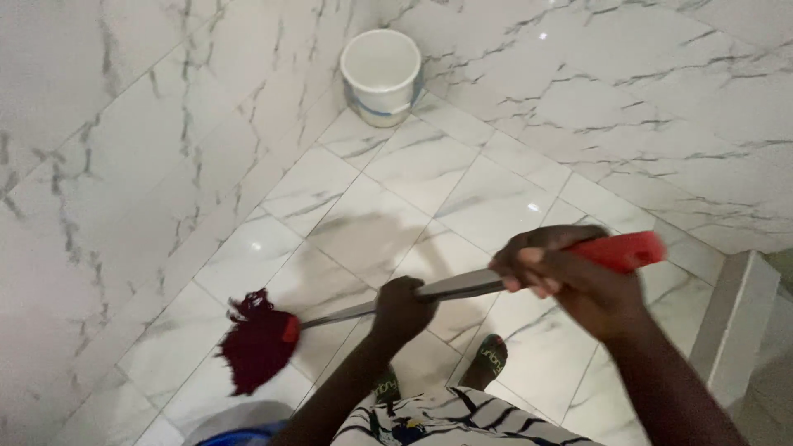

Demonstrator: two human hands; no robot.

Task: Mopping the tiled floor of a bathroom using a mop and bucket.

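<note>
Here, from the head camera looking down, the person's right hand (562,277) is wrapped tight around the mop (396,301) just below the red grip at the top end of its handle, over on the right of the scene. The left hand (402,310) is closed around the grey metal shaft lower down, near the middle of its length, knuckles up. The mop runs slantwise from the upper right down to the lower left, where its dark red head (254,340) lies on the floor (413,173), strands spread on a white marble-look tile. A faint shadow of the arms falls on the tiles beyond the shaft. Near the bottom edge, two feet in dark sandals (486,359) stand on the tiles between the hands, and a striped shirt (446,423) shows just below them. At the far end, tucked into the corner where the two marbled walls (107,165) meet, stands a white bucket (382,76), upright and well apart from the mop. A pale raised ledge (735,326) runs along the right side, close to the right arm.
</note>
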